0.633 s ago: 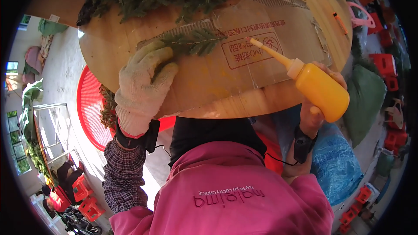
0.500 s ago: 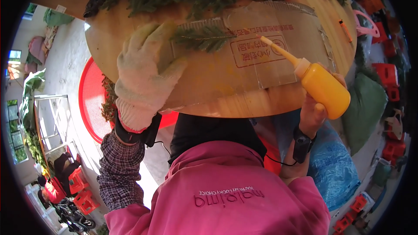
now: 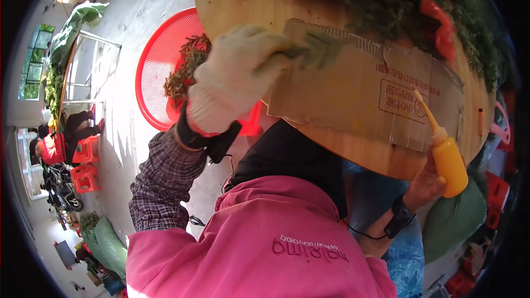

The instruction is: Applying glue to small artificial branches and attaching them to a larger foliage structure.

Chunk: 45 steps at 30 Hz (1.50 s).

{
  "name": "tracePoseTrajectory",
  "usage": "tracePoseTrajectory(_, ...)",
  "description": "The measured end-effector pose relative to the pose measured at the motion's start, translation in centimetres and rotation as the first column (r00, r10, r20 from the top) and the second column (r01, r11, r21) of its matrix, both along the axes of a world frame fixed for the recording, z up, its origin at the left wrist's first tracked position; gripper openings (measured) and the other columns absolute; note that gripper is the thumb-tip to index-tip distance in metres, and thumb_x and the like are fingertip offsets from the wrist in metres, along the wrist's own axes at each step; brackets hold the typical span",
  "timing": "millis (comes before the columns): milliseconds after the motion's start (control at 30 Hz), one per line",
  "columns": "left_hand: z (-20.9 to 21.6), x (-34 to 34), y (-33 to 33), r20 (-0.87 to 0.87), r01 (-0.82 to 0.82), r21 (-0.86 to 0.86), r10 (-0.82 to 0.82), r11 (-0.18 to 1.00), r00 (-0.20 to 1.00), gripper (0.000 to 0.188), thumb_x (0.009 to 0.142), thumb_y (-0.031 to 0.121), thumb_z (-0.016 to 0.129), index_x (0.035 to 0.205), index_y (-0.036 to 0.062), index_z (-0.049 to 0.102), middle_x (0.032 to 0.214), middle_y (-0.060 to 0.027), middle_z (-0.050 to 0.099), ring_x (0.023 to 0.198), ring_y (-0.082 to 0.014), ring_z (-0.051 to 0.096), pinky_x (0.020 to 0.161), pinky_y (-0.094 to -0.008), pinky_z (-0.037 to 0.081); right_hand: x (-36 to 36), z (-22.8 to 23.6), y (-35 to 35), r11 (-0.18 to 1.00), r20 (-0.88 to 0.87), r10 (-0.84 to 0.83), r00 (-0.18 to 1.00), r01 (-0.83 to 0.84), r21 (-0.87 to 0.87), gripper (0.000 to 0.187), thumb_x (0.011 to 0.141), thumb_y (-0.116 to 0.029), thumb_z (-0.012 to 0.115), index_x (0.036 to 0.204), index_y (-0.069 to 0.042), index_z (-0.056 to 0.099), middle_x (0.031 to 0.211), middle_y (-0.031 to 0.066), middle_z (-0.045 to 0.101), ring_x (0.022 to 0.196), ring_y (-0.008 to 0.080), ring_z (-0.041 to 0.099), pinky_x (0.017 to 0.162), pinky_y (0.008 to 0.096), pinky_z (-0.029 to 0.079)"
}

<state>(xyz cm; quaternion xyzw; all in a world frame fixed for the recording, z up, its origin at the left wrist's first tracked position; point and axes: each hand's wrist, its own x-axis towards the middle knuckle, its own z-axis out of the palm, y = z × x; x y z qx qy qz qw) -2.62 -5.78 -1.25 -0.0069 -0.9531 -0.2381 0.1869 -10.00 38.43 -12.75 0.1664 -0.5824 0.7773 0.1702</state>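
Rightward from left grip (image 3: pixel 237 72), held sprig (image 3: pixel 322 49)

The bench (image 3: pixel 232 5) looks smooth, pale wood with a soft sheen; the cardboard sheet (image 3: pixel 337 91) is matt paper, rough and ridged along its corrugated edge. I see smooth yellow plastic in the squeeze bottle (image 3: pixel 451 170), matt knit in the glove (image 3: pixel 229 80), red plastic mesh in the basket (image 3: pixel 157 66), crinkled glossy plastic in the blue sheeting (image 3: pixel 407 262), and matt cloth in the pink smock (image 3: pixel 259 232).
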Motion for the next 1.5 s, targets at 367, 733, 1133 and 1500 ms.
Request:
tracePoseTrajectory(367,0.9,6.5,-11.6,0.112,-0.430,-0.181,0.453,0.885,0.885,0.040,0.088,0.013,0.069,0.125,0.0008,0.065,0.122,-0.0186,0.067,0.105,-0.0294,0.069,0.089,-0.0367,0.055,1.0,1.8,-3.0,0.992,-0.056,-0.110,0.992,0.113,0.058,0.089,0.085,-0.055,0.074,0.143,0.000,0.035,0.137,0.0196,0.052,0.125,0.0315,0.055,0.107,0.0432,0.044)
tracePoseTrajectory(733,4.5,-15.7,-5.4,-0.164,-0.192,-0.099,0.175,0.976,0.971,0.035,0.087,0.023,0.068,0.119,0.0075,0.070,0.120,-0.0179,0.068,0.112,-0.0395,0.063,0.098,-0.0437,0.051,1.2,2.4,-4.3,0.965,-0.095,-0.175,0.980,0.190,0.180,0.092,0.085,-0.063,0.070,0.141,0.002,0.037,0.134,0.0212,0.055,0.121,0.0307,0.057,0.106,0.0428,0.044)
tracePoseTrajectory(1133,3.5,-13.2,-4.1,-0.216,-0.195,0.271,0.257,0.943,0.942,0.031,0.090,0.025,0.065,0.111,0.0040,0.073,0.110,-0.0169,0.072,0.103,-0.0350,0.068,0.094,-0.0403,0.053,1.1,2.6,-4.2,0.966,-0.114,-0.166,0.979,0.185,0.183,0.093,0.083,-0.065,0.072,0.139,0.001,0.039,0.132,0.0218,0.057,0.120,0.0305,0.059,0.105,0.0422,0.046)
tracePoseTrajectory(1500,3.4,-11.7,-3.8,-0.056,-0.243,0.265,0.266,0.933,0.962,0.033,0.087,0.024,0.068,0.111,0.0027,0.071,0.103,-0.0170,0.072,0.093,-0.0347,0.070,0.083,-0.0387,0.055,1.3,3.4,-5.2,0.981,-0.117,-0.136,0.984,0.150,0.123,0.092,0.083,-0.060,0.075,0.141,0.000,0.037,0.133,0.0227,0.057,0.123,0.0324,0.058,0.108,0.0437,0.044)
